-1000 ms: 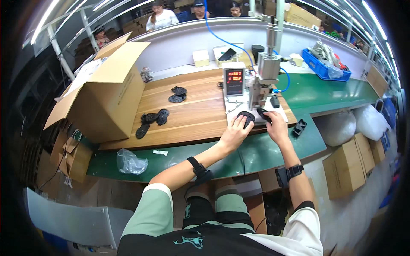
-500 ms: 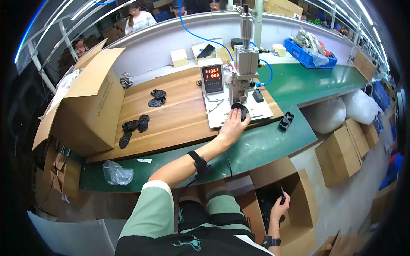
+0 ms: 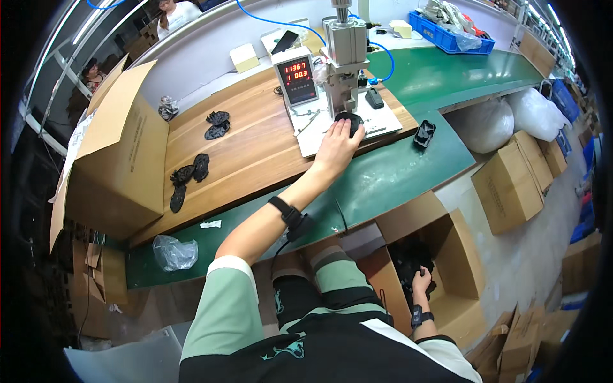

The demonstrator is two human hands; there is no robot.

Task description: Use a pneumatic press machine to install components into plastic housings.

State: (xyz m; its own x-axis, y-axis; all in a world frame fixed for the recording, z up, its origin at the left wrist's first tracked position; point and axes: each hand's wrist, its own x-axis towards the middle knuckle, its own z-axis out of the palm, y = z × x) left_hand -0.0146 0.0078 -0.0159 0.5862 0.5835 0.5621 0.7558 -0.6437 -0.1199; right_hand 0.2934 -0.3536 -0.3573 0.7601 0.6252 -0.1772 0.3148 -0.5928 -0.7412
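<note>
My left hand (image 3: 337, 150) reaches to the press (image 3: 345, 64) and holds a small black part (image 3: 348, 121) on its white base plate (image 3: 310, 143). Its fingers lie over the part, covering much of it, with the thumb at the side. Low on the right, my right hand (image 3: 421, 281) is inside an open cardboard box (image 3: 469, 255), beside a heap of black pieces (image 3: 408, 255). Its fingers are curled closed, and what they hold blends into the dark heap. A black hollow part (image 3: 424, 135) sits on the green table to the right of the press.
Black pieces (image 3: 200, 167) lie in clusters on the wooden board (image 3: 249, 137). A counter box with red digits (image 3: 297, 80) stands left of the press. At the left is a big carton (image 3: 121, 159); a clear plastic bag (image 3: 174, 254) lies near the table edge. A blue crate (image 3: 447, 35) stands far right.
The view has shifted, so the bench sits higher in the picture. My right hand, which held up a thin black piece, is now down against the heap in the box. My left hand stays at the press.
</note>
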